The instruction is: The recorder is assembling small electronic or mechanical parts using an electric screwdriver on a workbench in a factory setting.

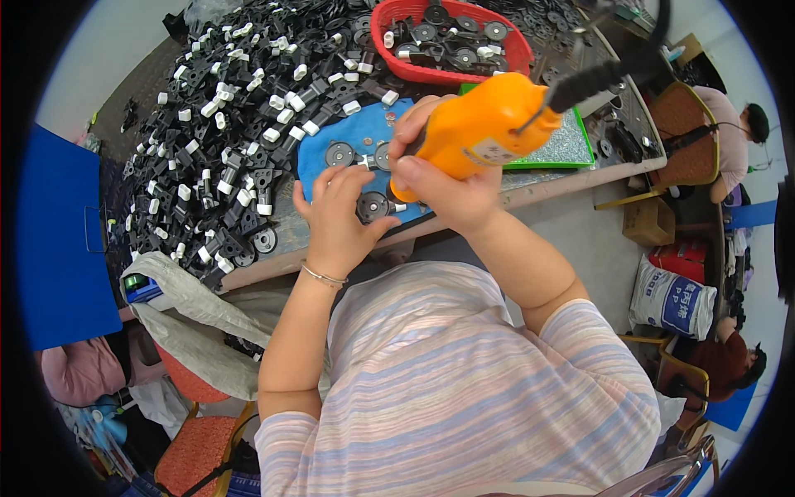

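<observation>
My right hand (439, 170) is wrapped around an orange electric screwdriver (489, 124), tilted so its lower end sits over a blue cloth (319, 137) on the table. A black cord hangs onto the tool from the upper right. My left hand (338, 217) curves around a round black part (374, 207), thumb at its lower edge and fingers at its upper left. Just beyond those fingers lies another round part (339, 155) with a white tip. The right hand partly covers a third round part (383, 156). The screwdriver's bit is hidden from view.
A big heap of black parts with white ends (240, 108) covers the table's left side. Behind the cloth stands a red basket (517, 50) of round parts. A green tray (588, 153) holds small silvery pieces. Other people sit at left and right.
</observation>
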`<action>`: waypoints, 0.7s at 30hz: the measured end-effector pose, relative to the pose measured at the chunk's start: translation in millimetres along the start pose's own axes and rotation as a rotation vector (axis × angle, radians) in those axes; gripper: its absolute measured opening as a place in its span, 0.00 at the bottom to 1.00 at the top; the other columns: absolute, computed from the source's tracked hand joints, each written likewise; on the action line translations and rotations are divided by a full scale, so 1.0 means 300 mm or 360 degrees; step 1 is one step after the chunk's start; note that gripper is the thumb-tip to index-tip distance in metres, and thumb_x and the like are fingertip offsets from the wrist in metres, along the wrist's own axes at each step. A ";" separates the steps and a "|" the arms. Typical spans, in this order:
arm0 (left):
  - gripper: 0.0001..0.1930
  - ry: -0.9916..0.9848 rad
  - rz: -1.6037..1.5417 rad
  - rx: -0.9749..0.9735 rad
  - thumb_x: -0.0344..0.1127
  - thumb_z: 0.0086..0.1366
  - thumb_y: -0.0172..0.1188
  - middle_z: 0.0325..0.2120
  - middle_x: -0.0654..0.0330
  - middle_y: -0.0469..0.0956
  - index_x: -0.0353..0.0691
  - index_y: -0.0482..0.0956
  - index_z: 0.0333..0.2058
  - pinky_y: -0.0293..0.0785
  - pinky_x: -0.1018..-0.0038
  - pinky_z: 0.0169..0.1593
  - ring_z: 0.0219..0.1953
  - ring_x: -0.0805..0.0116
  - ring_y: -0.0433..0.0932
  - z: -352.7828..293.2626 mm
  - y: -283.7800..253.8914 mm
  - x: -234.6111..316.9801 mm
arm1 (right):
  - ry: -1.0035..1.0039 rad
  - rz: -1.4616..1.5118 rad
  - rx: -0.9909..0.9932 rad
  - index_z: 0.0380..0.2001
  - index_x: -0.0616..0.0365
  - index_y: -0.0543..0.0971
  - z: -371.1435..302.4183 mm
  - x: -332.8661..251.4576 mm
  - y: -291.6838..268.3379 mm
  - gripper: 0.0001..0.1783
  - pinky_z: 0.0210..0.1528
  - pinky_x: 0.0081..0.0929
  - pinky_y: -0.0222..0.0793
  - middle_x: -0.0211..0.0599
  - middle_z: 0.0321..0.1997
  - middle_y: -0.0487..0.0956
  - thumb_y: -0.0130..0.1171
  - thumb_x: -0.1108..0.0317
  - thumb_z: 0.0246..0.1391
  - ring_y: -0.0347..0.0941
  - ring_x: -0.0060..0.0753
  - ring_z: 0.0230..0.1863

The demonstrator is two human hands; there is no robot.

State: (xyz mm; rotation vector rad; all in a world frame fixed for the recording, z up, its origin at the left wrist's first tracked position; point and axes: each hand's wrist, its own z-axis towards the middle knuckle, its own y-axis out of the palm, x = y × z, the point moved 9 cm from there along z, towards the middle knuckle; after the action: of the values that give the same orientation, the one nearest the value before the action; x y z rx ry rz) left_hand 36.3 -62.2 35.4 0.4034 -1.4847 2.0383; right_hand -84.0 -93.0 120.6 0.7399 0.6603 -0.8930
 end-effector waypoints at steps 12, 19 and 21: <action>0.25 0.0083 0.0233 -0.0262 0.49 0.36 0.72 0.33 0.70 0.78 0.50 0.79 0.36 0.38 0.42 0.58 0.52 0.62 0.66 0.006 0.028 -0.044 | 0.0135 -0.0068 -0.0153 0.35 0.62 0.70 0.010 0.075 0.053 0.14 0.32 0.21 0.66 0.35 0.31 0.72 0.58 0.81 0.43 0.69 0.23 0.31; 0.23 0.0082 0.0253 -0.0185 0.48 0.38 0.71 0.32 0.72 0.78 0.51 0.79 0.36 0.38 0.42 0.58 0.50 0.63 0.67 0.007 0.003 -0.018 | 0.0094 -0.0131 -0.0398 0.35 0.61 0.70 0.019 0.091 0.075 0.15 0.34 0.22 0.67 0.35 0.33 0.72 0.60 0.80 0.41 0.70 0.24 0.33; 0.23 0.0104 0.0272 -0.0215 0.48 0.38 0.71 0.32 0.72 0.78 0.51 0.79 0.36 0.38 0.41 0.58 0.50 0.63 0.66 0.003 0.008 -0.019 | 0.0109 -0.0099 -0.0431 0.35 0.61 0.70 0.024 0.095 0.078 0.15 0.34 0.22 0.67 0.35 0.33 0.72 0.60 0.79 0.41 0.70 0.24 0.33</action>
State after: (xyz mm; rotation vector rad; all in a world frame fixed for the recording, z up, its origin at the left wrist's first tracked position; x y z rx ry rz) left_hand 39.2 -65.1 30.8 0.1585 -1.6542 2.0439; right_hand -49.1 -101.2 109.6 0.5110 0.8497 -0.8179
